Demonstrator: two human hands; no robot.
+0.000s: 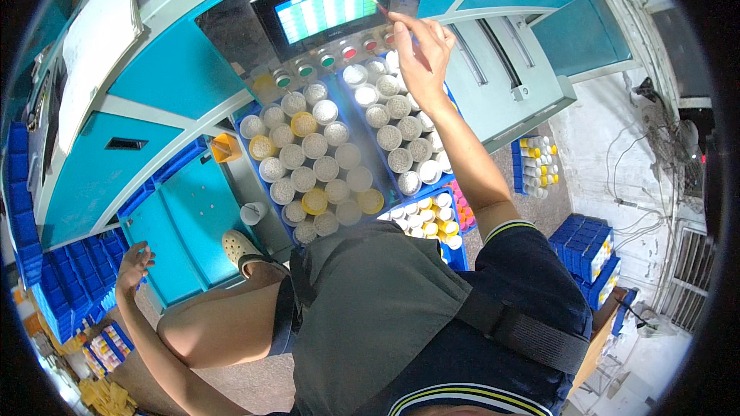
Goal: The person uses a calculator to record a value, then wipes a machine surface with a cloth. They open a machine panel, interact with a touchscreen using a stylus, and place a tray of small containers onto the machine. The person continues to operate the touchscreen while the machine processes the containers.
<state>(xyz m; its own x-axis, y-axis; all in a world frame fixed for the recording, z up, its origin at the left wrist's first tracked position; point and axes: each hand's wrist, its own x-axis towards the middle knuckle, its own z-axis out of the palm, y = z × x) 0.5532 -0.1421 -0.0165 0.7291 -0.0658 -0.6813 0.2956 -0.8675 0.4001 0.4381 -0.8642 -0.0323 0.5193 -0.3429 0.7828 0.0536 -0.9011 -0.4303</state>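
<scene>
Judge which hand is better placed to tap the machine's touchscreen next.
Probably the right hand: it is raised at the screen, holding a thin stick whose tip is at the screen's right edge. The left hand hangs low, far from the panel.

at the centre of the frame you see two blue trays [253,117] packed with round spools [314,145], mostly grey-white, a few yellow. a row of round buttons [327,61] runs above them. stacked blue bins [583,240] sit at the right, more blue bins [48,293] at the lower left, and an orange scoop [224,148] lies left of the trays.
</scene>
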